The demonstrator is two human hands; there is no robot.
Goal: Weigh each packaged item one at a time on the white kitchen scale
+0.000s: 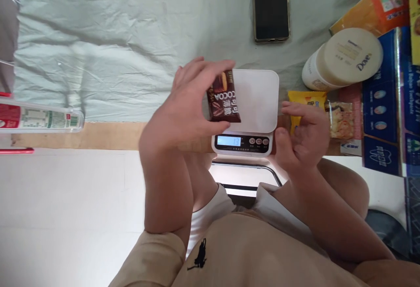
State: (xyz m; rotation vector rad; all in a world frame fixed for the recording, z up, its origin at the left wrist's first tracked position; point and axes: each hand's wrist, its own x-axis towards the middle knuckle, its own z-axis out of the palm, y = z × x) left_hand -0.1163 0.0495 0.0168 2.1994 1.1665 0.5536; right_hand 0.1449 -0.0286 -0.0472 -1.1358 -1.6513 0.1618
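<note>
My left hand (183,103) spans a brown cocoa snack packet (225,99), with the fingers at its far edge and the thumb at its near edge. The packet is at the left part of a white kitchen scale (259,99); whether it rests on the plate or hangs just above it I cannot tell. On the scale's lit display (229,141) the digits look like 13. To the right of the scale, my right hand (303,138) is half curled, thumb and forefinger apart, with nothing seen in it. Partly behind that hand lies a yellow snack packet (306,99).
A phone (271,7) lies on the pale green cloth (131,37). On the right stand a Dove jar (344,57), an orange bag (377,9), a blue toothpaste box (380,103) and a clear-wrapped snack (341,118). A transparent case (49,118) is at the left.
</note>
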